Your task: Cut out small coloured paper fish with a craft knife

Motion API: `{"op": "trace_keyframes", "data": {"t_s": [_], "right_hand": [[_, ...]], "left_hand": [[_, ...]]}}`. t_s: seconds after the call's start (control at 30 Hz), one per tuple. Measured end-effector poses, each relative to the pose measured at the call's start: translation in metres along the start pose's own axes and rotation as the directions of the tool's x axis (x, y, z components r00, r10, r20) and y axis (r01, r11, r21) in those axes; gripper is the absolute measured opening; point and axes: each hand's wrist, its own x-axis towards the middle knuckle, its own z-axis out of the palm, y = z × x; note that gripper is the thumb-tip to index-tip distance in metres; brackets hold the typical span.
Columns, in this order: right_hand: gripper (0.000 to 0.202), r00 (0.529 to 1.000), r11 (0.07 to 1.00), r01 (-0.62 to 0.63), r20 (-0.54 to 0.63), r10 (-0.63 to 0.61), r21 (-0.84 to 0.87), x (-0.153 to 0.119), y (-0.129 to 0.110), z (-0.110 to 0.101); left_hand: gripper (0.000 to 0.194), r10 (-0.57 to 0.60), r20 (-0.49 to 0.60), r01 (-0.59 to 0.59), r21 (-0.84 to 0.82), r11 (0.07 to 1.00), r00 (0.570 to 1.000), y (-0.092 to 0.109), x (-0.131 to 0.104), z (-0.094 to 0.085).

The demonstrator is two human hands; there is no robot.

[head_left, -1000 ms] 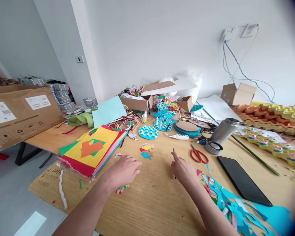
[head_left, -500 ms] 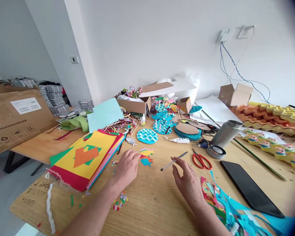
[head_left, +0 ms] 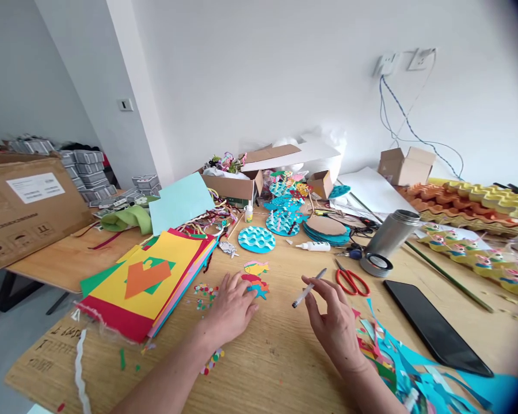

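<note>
My left hand point(head_left: 229, 306) is over the table with its fingers spread, the fingertips beside the blue paper fish point(head_left: 259, 290). A red fish point(head_left: 252, 278) and a yellow fish point(head_left: 256, 268) lie just beyond it. Between the fingers of my right hand point(head_left: 333, 313) is a clear pen point(head_left: 307, 290), tilted above the wood. Red-handled scissors point(head_left: 352, 283) lie open to the right of the pen. Small paper dots point(head_left: 206, 293) lie left of my left hand.
Coloured paper sheets point(head_left: 155, 276) are stacked at left. A blue wavy disc point(head_left: 256, 238), a glue bottle point(head_left: 315, 246) and a metal flask point(head_left: 392, 233) stand or lie farther back. A black tablet point(head_left: 431, 322) and blue paper scraps point(head_left: 410, 362) are at right.
My left hand has moved nearer and slightly right, its fingers now spread; the fish look less overlapped, with more of the red one showing. The pen in my right hand has tilted more steeply.
</note>
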Motion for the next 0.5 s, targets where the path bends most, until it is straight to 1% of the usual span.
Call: {"op": "trace_keyframes", "data": {"t_s": [0.1,0.2,0.27,0.37,0.5], "right_hand": [[0.023,0.999,0.999,-0.028,0.042,0.027,0.023,0.0,-0.003,-0.001],[0.02,0.989,0.998,0.018,0.145,-0.026,0.056,0.0,-0.005,-0.001],[0.02,0.97,0.994,0.06,0.228,-0.08,0.094,0.001,-0.008,0.0],[0.025,0.933,0.987,0.069,0.34,-0.115,0.146,0.003,-0.016,0.0],[0.032,0.877,0.978,0.131,0.442,-0.191,0.163,0.004,-0.028,0.003]], "left_hand": [[0.022,0.017,-0.002,-0.017,-0.006,1.0,1.0,0.007,0.0,-0.004],[0.022,0.033,-0.007,-0.033,-0.014,0.999,0.999,0.009,0.0,-0.004],[0.021,0.038,-0.012,-0.039,-0.018,0.999,0.999,0.009,0.0,-0.003],[0.022,0.047,-0.021,-0.047,-0.022,0.999,0.999,0.009,-0.001,-0.002],[0.021,0.064,-0.02,-0.065,-0.025,0.998,0.998,0.012,-0.001,-0.001]]}}
